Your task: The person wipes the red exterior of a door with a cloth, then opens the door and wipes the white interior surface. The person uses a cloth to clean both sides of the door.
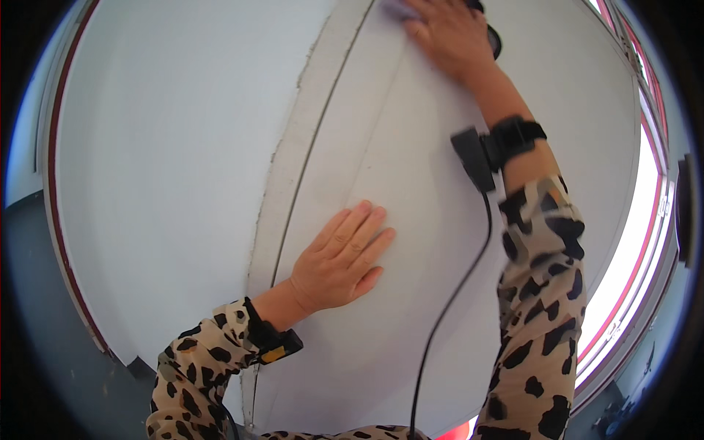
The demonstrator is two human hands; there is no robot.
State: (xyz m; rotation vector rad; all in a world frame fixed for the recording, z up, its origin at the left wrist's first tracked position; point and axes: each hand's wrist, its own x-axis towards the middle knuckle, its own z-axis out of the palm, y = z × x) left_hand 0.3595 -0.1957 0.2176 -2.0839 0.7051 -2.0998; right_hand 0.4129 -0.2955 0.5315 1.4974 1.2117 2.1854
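Note:
My left hand (341, 258) lies palm down on a large white sheet (418, 264), fingers together and thumb slightly apart; nothing is visible in it. Along its wrist side runs a pale strip (280, 187) with a ragged left edge and a thin dark seam line. Far ahead, at the top of the view, my right hand (454, 41) reaches over the same sheet. A blurred purplish patch (400, 10) shows at its fingertips; whether it is a held cloth cannot be told. Behind that hand a black rounded object (494, 41) is partly hidden.
A black device (476, 159) is strapped to my right wrist, its cable (451, 302) hanging across the sheet. Another black device (278, 349) sits on my left wrist. A dark red edge (55, 181) bounds the white surface at left, above the grey floor (33, 286). Bright red-edged frames (643, 231) stand right.

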